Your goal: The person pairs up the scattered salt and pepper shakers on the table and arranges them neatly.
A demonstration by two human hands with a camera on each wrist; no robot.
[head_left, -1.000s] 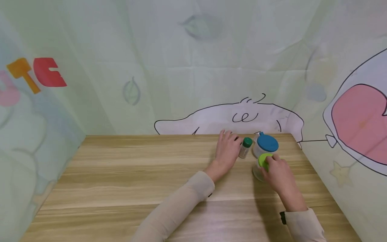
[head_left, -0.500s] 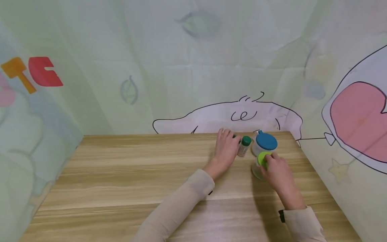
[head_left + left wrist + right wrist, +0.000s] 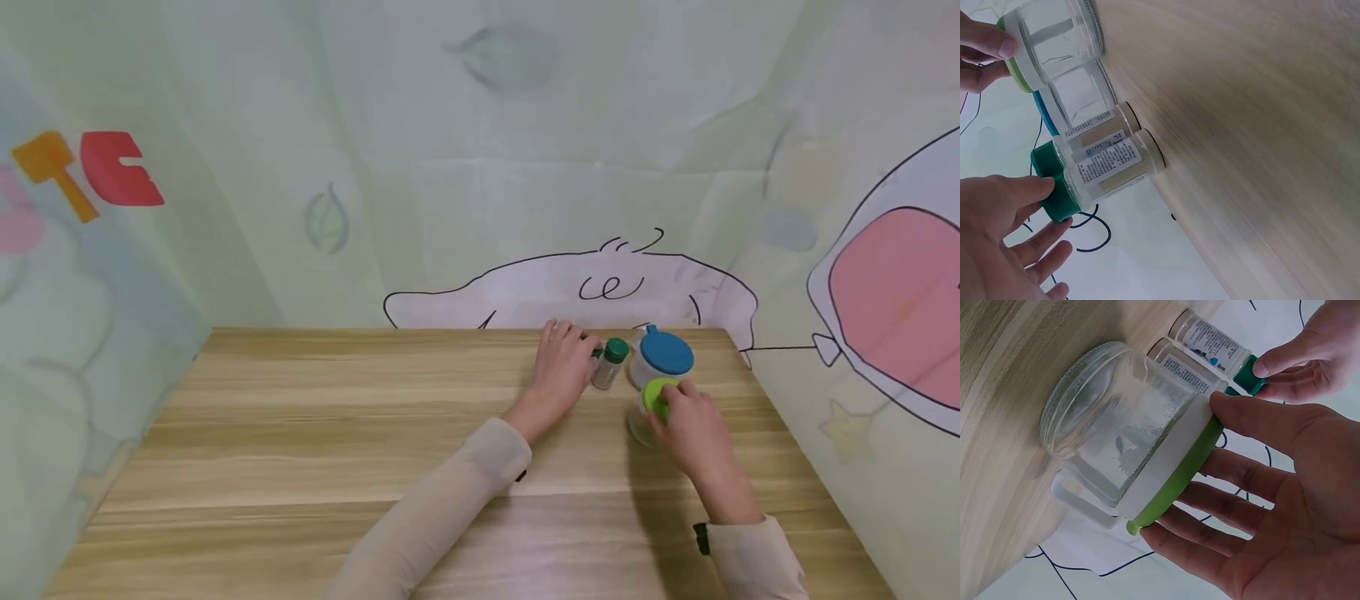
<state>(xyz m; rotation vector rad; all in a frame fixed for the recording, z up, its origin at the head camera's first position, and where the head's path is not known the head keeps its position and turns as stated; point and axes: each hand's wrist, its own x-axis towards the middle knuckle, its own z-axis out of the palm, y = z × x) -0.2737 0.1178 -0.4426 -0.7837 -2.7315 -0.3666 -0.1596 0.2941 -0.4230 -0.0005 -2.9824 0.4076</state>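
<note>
My left hand (image 3: pixel 561 367) pinches the dark green cap of a small clear spice bottle (image 3: pixel 1116 169) between thumb and fingers. In the head view that bottle is mostly hidden behind the hand. A second, matching spice bottle (image 3: pixel 606 373) stands close against it on the right. My right hand (image 3: pixel 693 425) grips the light green lid of a clear seasoning jar (image 3: pixel 1122 431), thumb on one side and fingertips on the other. The jar has a white collar and a pale handle, and it stands upright on the table. Behind it is a similar jar with a blue lid (image 3: pixel 666 353).
The wood-grain table (image 3: pixel 337 450) ends at a printed cloth backdrop (image 3: pixel 420 200) behind the jars. Another cloth wall (image 3: pixel 885 492) runs along the table's right side. All the containers are grouped near the back right corner.
</note>
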